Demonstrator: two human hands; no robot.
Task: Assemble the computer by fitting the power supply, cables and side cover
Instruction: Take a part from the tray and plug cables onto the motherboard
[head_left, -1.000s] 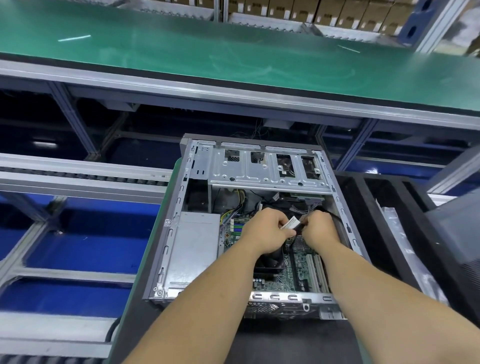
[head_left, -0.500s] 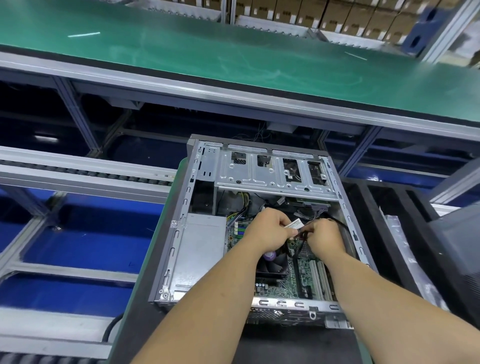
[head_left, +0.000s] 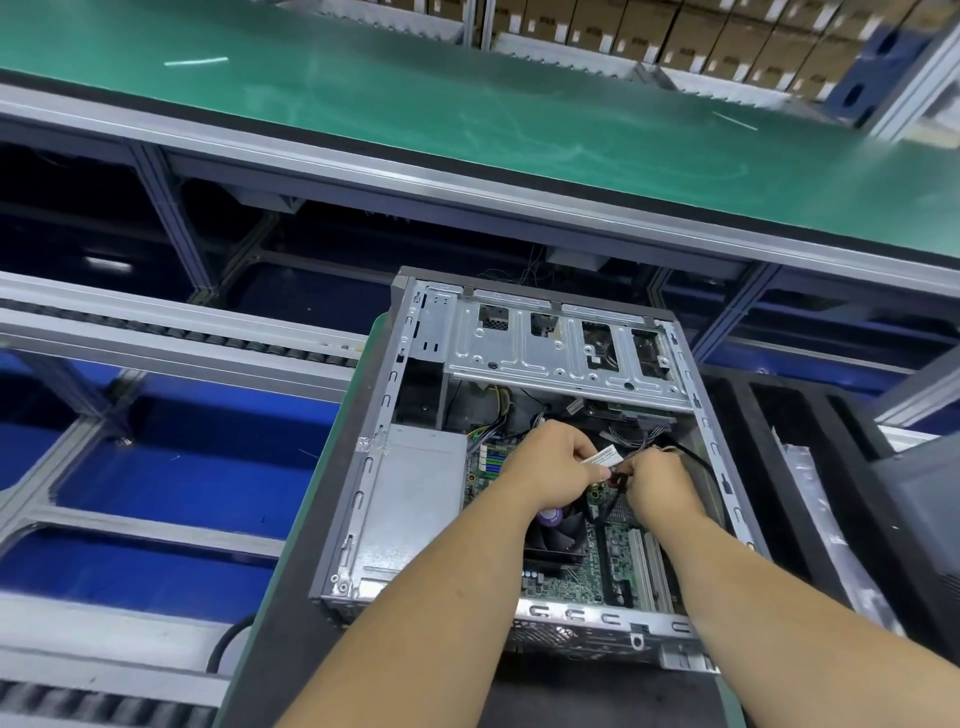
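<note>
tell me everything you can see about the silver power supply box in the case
The power supply is a plain rectangular box of dull grey sheet metal, lying flat along the left wall of the open computer case, toward its near end. Its top face is bare, with a piece of clear tape at the far left corner. Coloured wires show past its far right corner, beside the motherboard. Neither hand touches it; the left hand works just right of it.

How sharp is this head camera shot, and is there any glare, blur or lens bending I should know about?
Head view: the hands, left and right, and the computer case are fairly sharp; the cardboard boxes at the top edge are smeared; soft glare streaks the green bench top; the wide lens bows its aluminium edge.
</note>
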